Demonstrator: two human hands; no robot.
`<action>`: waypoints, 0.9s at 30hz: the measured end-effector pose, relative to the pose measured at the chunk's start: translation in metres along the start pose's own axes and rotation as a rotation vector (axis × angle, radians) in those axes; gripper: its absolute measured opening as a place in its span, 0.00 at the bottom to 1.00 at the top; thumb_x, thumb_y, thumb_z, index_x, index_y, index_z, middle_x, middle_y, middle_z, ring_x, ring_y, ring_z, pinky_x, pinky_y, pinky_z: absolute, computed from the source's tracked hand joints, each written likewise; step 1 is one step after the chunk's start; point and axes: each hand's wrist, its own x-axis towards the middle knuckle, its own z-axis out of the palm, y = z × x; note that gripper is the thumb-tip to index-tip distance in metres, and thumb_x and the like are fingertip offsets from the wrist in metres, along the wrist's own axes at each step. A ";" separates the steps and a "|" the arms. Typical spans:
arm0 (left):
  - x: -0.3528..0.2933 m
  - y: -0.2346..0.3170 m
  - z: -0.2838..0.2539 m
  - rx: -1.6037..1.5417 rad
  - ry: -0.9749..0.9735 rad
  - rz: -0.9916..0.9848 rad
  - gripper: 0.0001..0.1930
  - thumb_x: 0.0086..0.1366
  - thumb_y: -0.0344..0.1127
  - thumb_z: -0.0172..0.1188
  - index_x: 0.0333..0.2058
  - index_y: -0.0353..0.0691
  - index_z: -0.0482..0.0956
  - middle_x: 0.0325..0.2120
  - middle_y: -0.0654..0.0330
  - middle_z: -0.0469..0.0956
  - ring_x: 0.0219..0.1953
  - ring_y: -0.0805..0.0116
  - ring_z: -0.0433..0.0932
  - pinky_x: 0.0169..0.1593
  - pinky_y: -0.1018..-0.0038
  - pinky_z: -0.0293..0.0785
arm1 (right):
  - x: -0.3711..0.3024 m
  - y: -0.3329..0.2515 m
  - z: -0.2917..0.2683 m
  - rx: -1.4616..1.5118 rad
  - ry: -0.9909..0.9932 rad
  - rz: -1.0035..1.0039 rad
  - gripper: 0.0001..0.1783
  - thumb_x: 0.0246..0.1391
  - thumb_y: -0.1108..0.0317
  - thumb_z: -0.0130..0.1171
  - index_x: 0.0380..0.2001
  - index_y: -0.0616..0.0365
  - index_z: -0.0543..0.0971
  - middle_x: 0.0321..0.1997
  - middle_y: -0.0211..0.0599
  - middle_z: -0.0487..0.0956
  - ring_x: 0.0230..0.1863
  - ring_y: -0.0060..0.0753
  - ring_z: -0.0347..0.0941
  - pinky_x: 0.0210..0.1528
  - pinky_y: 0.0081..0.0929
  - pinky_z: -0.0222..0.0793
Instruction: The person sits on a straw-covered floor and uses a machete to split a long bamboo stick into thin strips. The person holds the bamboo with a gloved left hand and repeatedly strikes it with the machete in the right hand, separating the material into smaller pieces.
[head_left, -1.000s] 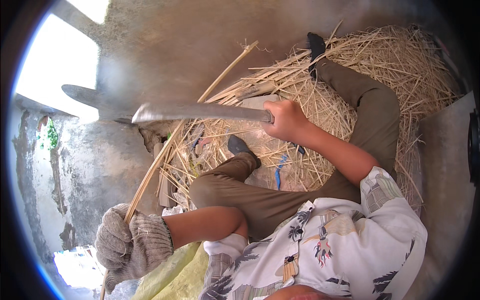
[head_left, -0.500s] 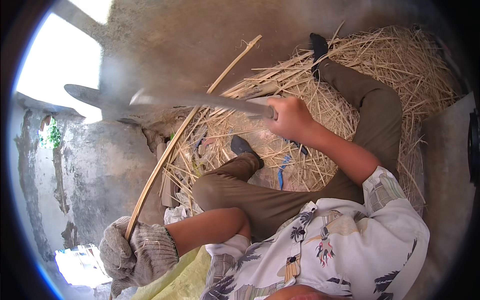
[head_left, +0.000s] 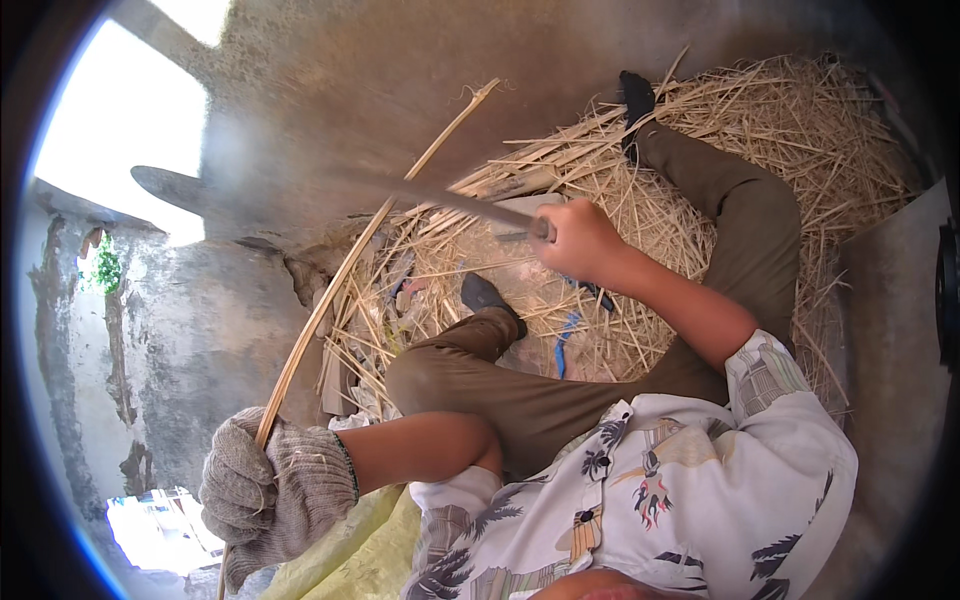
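Note:
My left hand (head_left: 270, 490), in a grey knitted work glove, is closed around the lower part of a long, pale split bamboo strip (head_left: 322, 310). The strip slants up and to the right, slightly bowed, with frayed fibres at its far end. A short length pokes out below the glove. My bare right hand (head_left: 585, 243) grips the handle of a long-bladed knife (head_left: 465, 205). Its blade points left and crosses the strip in the picture; whether they touch I cannot tell. Motion smears the blade's outer end.
Pale shavings and split strips (head_left: 740, 130) lie heaped around my outstretched legs (head_left: 750, 230). A blue scrap (head_left: 565, 345) is on the floor between them. Beside my left forearm is a yellowish sack (head_left: 370, 545). A stained wall (head_left: 230, 330) stands at the left.
The knife blade has tilted, its outer end swinging upward in the picture. The strip's far end has shifted a little left and down. My left hand keeps its grip.

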 end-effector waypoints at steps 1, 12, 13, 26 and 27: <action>-0.001 -0.003 0.003 -0.016 -0.042 0.000 0.27 0.60 0.57 0.63 0.10 0.55 0.62 0.09 0.77 0.63 0.12 0.84 0.57 0.19 0.81 0.50 | -0.004 -0.006 -0.001 -0.043 -0.057 -0.110 0.10 0.47 0.62 0.61 0.25 0.59 0.81 0.21 0.46 0.80 0.24 0.46 0.78 0.31 0.39 0.74; -0.016 -0.053 0.031 -0.053 -0.203 -0.030 0.30 0.63 0.64 0.57 0.10 0.55 0.61 0.05 0.77 0.58 0.08 0.88 0.56 0.12 0.87 0.50 | -0.011 -0.005 0.010 -0.088 -0.080 0.126 0.10 0.46 0.62 0.60 0.26 0.58 0.82 0.23 0.46 0.80 0.28 0.50 0.80 0.34 0.41 0.76; -0.013 -0.052 0.029 -0.101 -0.254 -0.095 0.31 0.64 0.65 0.56 0.09 0.55 0.60 0.04 0.77 0.56 0.07 0.88 0.55 0.12 0.88 0.53 | -0.016 -0.011 0.010 -0.096 -0.080 0.076 0.10 0.46 0.62 0.60 0.26 0.58 0.82 0.22 0.46 0.80 0.27 0.49 0.80 0.33 0.41 0.76; 0.012 -0.033 0.009 -0.306 -0.230 -0.135 0.29 0.65 0.59 0.56 0.10 0.56 0.60 0.04 0.78 0.58 0.06 0.87 0.54 0.12 0.87 0.50 | -0.002 0.001 -0.014 -0.195 0.048 -0.013 0.09 0.45 0.64 0.63 0.27 0.59 0.81 0.18 0.46 0.77 0.21 0.51 0.76 0.28 0.41 0.72; 0.010 -0.033 0.007 -0.315 -0.224 -0.136 0.29 0.65 0.60 0.56 0.10 0.56 0.60 0.04 0.78 0.58 0.06 0.87 0.54 0.12 0.87 0.50 | -0.006 -0.003 -0.014 -0.200 0.055 -0.085 0.09 0.45 0.64 0.63 0.27 0.59 0.81 0.18 0.46 0.77 0.21 0.51 0.76 0.28 0.40 0.72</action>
